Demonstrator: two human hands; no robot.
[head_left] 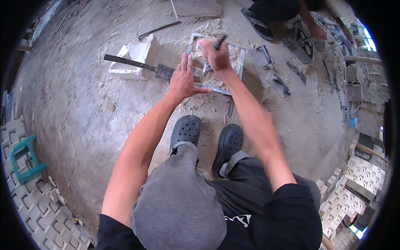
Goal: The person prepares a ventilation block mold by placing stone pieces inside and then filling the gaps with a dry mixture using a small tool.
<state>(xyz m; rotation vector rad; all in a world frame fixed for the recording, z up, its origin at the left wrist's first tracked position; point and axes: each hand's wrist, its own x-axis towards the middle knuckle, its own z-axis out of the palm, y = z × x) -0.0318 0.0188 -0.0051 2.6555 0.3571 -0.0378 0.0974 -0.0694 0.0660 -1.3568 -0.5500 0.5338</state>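
Left hand (183, 81) held open, fingers to 12 o'clock, nothing gripped. Dark rod-like handle (221, 41) gripped in right hand (216, 56); lower end not discernible. Square grey metal-looking frame (243, 62) of pale powder (233, 58) seen at 12, its 8 o'clock corner hidden. Open room given by dusty grey floor (87, 129) at 9.

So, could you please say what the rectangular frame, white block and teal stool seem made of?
The rectangular frame is probably metal, dull grey, given its thin, straight sides. The white block looks like matte plaster or something similar, from its chalky, uneven faces. The teal stool is likely moulded plastic, fairly smooth, judging by its single even colour.
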